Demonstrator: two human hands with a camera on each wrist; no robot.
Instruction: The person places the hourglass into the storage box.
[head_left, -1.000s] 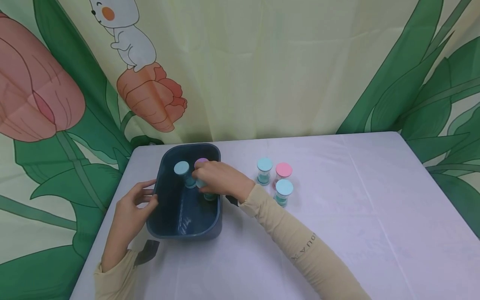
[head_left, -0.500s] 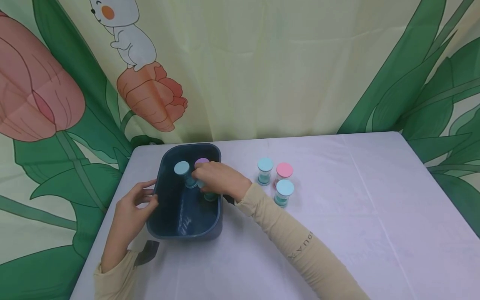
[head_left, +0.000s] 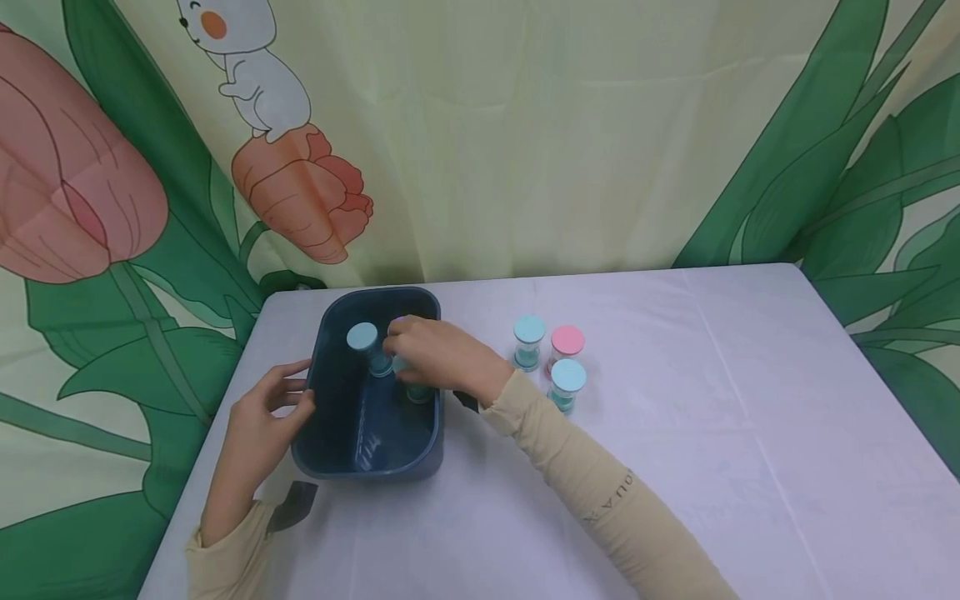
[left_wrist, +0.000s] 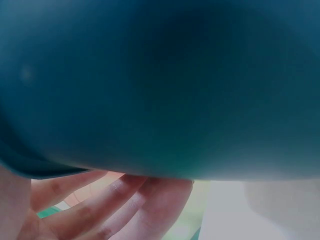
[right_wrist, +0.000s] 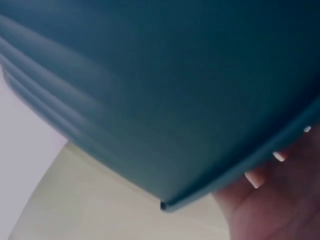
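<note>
A dark blue plastic bin (head_left: pixel 375 477) stands at the left of the table. Against its left rim rests my left hand (head_left: pixel 258 425), with fingers and thumb spread; in the left wrist view the fingers (left_wrist: pixel 160 205) lie along the outer wall. My right hand (head_left: pixel 442 354) reaches over the right rim with curled fingers and pinches a small clear jar with a pale blue lid (head_left: pixel 400 365), partly hidden by the hand. Beside it in the bin stands another blue-lidded jar (head_left: pixel 363 337). A purple lid (head_left: pixel 400 318) barely shows behind the knuckles.
Right of the bin, on the white-covered table (head_left: pixel 675 467), stand two blue-lidded jars, one behind (head_left: pixel 528 330) and one in front (head_left: pixel 567 377), and a pink-lidded jar (head_left: pixel 567 340). A printed curtain (head_left: pixel 562 150) hangs behind the table.
My right hand has shifted slightly upward in the head view and now covers most of the purple lid. The left hand and the bin stay where they were.
</note>
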